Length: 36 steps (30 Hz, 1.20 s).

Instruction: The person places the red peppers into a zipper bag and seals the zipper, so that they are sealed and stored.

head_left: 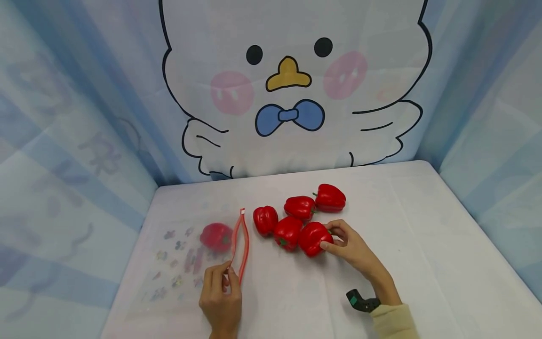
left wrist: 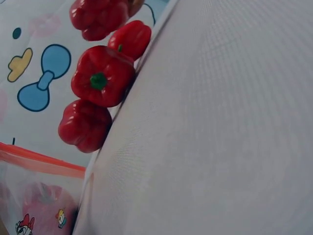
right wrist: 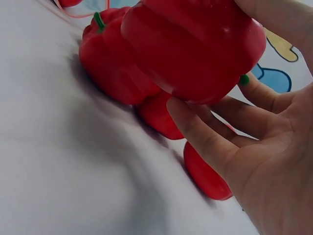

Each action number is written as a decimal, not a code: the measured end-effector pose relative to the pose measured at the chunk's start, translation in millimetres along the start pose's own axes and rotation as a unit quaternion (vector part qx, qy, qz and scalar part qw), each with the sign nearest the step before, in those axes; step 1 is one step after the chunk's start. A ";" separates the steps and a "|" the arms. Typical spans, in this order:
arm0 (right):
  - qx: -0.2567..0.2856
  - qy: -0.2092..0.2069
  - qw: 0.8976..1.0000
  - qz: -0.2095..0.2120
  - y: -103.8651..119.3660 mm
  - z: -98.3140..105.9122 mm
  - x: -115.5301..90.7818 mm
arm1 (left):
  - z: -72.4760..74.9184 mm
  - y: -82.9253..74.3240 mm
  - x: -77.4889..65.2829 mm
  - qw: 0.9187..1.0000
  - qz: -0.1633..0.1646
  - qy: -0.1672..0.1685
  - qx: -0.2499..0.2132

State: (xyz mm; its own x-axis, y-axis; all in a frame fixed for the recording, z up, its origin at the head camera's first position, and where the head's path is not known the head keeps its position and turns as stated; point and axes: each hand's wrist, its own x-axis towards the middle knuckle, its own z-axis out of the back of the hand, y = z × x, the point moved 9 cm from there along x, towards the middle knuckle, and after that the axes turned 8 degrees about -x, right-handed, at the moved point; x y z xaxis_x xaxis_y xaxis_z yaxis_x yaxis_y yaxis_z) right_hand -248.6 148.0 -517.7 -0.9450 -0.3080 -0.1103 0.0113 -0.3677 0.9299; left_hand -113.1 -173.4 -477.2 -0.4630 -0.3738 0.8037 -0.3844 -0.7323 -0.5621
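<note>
Right of centre in the lower half of the head view: the right hand grips the held pepper, thumb on the near side and fingers on the far side.
Held pepper: red and glossy, its green stem turned toward the right hand; in the left wrist view it appears raised off the table.
Lower left of centre: the left hand pinches the orange strip along the mouth of the clear bag.
Clear bag: lies across the left part of the table, printed with small coloured figures; the two sides of the orange strip stand apart, meeting at a white tip.
Bagged pepper: a red one shows through the plastic, beside the orange strip.
Loose peppers: four red ones sit around the centre of the frame, the leftmost pepper, the front pepper, the middle pepper and the rear pepper.
Right wrist: a dark device and a beige sleeve, lower right.
Upper centre: a backdrop bears a cartoon face above a blue bow tie.
</note>
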 end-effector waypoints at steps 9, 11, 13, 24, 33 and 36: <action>0.021 0.016 0.998 0.060 17.2 -21.8 -5.3 | 1.0 -1.2 0.6 1.000 -0.014 -0.010 -0.004; 0.021 0.022 0.997 0.072 21.7 -27.2 -6.5 | 0.8 -1.1 0.5 1.000 -0.012 -0.008 -0.002; 0.016 0.026 0.997 0.076 24.5 -31.8 -7.5 | 0.7 -0.9 0.2 1.000 -0.007 -0.006 -0.002; -0.019 0.043 0.993 0.110 37.8 -51.5 -11.4 | 1.4 -1.9 -0.4 1.000 -0.009 -0.009 0.000; -0.060 0.053 0.988 0.133 48.6 -68.6 -9.9 | 0.6 -0.2 -1.1 1.000 -0.006 0.001 0.017; -0.060 0.051 0.987 0.139 50.9 -73.6 -9.5 | 0.5 -0.8 -1.3 1.000 -0.008 0.001 0.020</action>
State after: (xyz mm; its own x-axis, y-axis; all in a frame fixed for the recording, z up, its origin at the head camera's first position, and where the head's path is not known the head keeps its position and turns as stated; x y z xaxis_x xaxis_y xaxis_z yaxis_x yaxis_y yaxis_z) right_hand -215.1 67.6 -495.1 -0.8620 -0.4962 0.1036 0.3107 -0.3558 0.8814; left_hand -111.8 -172.6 -477.7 -0.4581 -0.3613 0.8122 -0.3600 -0.7600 -0.5411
